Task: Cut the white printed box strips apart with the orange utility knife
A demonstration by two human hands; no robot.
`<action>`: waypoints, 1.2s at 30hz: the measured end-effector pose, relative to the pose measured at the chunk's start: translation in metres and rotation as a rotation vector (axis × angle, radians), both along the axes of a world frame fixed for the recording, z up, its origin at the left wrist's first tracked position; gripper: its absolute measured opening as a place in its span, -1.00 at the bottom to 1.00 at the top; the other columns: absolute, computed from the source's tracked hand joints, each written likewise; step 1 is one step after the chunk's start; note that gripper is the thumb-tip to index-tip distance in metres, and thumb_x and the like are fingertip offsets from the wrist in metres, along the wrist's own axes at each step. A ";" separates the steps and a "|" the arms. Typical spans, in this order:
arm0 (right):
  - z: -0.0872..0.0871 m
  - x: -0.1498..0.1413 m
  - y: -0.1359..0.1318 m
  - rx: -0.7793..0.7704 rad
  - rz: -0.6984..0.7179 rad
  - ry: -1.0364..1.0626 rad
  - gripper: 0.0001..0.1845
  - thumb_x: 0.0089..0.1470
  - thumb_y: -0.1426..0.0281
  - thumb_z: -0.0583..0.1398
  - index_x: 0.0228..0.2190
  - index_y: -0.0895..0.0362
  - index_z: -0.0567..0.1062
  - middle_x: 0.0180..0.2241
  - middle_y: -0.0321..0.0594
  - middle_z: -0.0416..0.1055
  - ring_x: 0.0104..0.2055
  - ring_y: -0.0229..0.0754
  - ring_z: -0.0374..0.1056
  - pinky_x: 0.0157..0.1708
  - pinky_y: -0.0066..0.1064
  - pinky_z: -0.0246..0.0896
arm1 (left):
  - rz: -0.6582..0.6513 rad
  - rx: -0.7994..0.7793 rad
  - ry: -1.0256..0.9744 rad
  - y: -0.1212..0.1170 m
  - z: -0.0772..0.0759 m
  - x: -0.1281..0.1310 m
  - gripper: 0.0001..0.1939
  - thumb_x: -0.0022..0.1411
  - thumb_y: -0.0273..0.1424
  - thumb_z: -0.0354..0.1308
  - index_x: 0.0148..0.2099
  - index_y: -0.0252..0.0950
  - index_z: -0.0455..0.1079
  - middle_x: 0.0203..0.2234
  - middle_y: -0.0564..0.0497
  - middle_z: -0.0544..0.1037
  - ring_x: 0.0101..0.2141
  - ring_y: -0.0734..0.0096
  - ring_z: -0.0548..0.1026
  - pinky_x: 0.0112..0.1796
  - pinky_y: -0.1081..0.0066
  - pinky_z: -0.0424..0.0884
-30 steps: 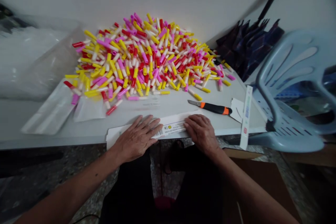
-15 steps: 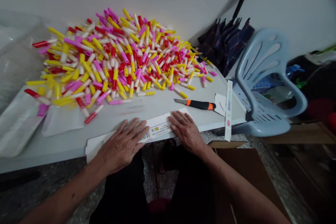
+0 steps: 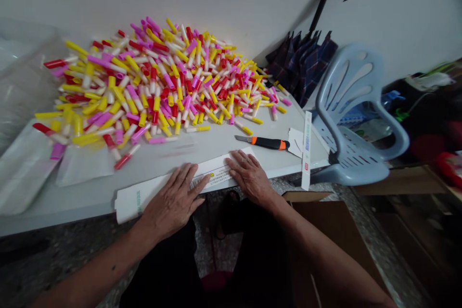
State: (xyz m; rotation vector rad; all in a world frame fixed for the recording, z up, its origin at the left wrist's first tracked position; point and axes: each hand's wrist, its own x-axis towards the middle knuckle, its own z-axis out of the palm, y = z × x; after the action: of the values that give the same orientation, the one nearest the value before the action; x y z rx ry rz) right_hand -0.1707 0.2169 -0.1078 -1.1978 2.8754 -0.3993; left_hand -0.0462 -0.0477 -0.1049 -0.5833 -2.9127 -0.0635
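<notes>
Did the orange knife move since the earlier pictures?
No. The utility knife still lies with its handle end at the same white paper scrap, so only the camera view shifted.

plastic tubes (image 3: 155, 82) on the table (image 3: 90, 197); utility knife (image 3: 265, 143) right of them; chair (image 3: 346, 154) further right

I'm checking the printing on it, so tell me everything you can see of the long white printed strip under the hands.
The long white printed strip looks like thin card or stiff paper. It lies flat and slightly slanted along the front of the white table, its lower edge at or just over the table's edge. It carries a barcode, a small yellow round mark and fine text near the middle, with green lettering near the left end. The left hand presses on it near the barcode, and the right hand rests on its right part. The fine text is too small to read.
</notes>
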 end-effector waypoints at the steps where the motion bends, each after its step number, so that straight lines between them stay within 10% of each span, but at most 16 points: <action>1: 0.000 0.000 0.000 0.002 0.000 0.001 -0.49 0.50 0.19 -0.03 0.35 -0.01 0.34 0.46 -0.17 0.12 0.53 0.01 -0.05 0.46 0.08 0.01 | -0.018 -0.004 -0.001 0.000 0.000 0.000 -0.36 0.48 -0.19 0.10 0.50 -0.22 0.16 0.46 -0.31 0.13 0.44 -0.23 0.11 0.36 -0.16 0.18; 18: -0.013 0.060 -0.041 -0.091 0.073 0.123 -0.37 0.47 0.16 0.01 0.38 0.26 0.25 0.46 -0.05 0.10 0.53 0.07 -0.08 0.51 0.08 -0.17 | -0.089 0.029 -0.022 -0.007 -0.007 -0.001 -0.25 0.45 -0.11 0.15 0.56 -0.07 0.02 0.50 -0.01 0.07 0.49 -0.22 -0.09 0.38 -0.27 0.05; 36: -0.015 0.015 0.041 0.062 -0.100 0.139 -0.26 0.46 0.00 -0.05 0.45 0.16 0.11 0.48 -0.03 0.07 0.53 0.08 -0.06 0.47 0.17 -0.13 | -0.106 -0.073 0.013 -0.036 -0.007 0.018 -0.26 0.49 -0.08 0.06 0.56 -0.21 0.01 0.51 -0.09 0.06 0.48 0.00 0.01 0.41 -0.02 0.00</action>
State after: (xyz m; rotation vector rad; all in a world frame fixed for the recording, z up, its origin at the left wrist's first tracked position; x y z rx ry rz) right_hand -0.1559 0.2583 -0.1227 -1.1194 3.0496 -0.2343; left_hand -0.0282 -0.0837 -0.1114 -0.7474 -2.8797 0.0330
